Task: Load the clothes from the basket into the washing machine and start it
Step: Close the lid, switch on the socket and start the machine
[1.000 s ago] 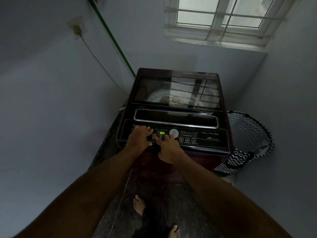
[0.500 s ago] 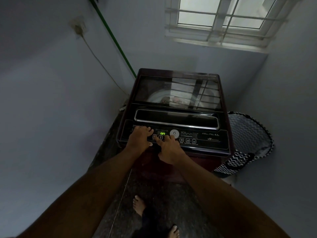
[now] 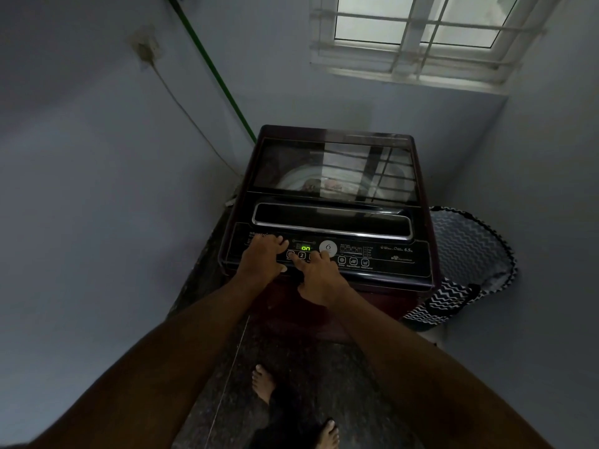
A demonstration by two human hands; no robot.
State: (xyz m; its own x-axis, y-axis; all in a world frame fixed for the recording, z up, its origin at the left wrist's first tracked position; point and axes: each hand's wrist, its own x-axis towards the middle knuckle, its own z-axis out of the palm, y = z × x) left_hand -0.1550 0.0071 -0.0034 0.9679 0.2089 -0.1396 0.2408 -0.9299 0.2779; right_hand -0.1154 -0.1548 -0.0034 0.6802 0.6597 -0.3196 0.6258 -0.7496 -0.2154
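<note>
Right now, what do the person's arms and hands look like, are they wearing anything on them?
Both forearms are bare as far as the view shows: no sleeves, gloves, watch or bracelet. The left hand and right hand are bare too, with no rings visible on the fingers, though the dim light hides fine detail. Short pale fingernails show.

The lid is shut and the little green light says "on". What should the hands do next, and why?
Probably press the start button. The washing machine lid is closed with clothes inside, the display glows green, and the right hand already has a fingertip on the buttons. Which one starts it, I cannot tell.
</note>
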